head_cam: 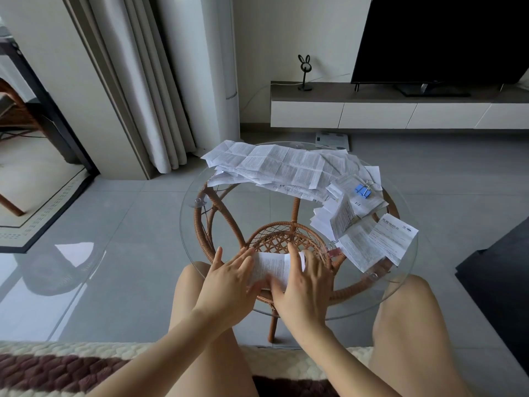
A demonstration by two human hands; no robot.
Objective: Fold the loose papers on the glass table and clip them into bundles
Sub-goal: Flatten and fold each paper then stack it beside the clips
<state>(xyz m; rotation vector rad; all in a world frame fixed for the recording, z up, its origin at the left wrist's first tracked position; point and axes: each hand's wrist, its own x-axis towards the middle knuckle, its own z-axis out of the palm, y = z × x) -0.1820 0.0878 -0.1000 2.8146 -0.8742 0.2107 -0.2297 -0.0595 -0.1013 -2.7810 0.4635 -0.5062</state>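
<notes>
A folded printed paper [273,267] lies on the near part of the round glass table [197,227]. My left hand [229,277] presses flat on its left end, fingers straight. From the right, my right hand [307,279] lies on the paper's other end with fingers spread. A heap of unfolded loose papers [274,164] covers the far side of the table. On the right lies a bundle [357,193] with a blue binder clip [363,190] on it. More folded sheets [372,239] lie nearer, beside a pink clip [335,253] close to my right hand.
The glass top sits on a rattan frame [214,207] with a woven lower shelf. My bare knees flank the table's near edge. A TV cabinet [372,113], a TV and a scale on the floor stand behind. A knitted blanket [71,368] lies under me.
</notes>
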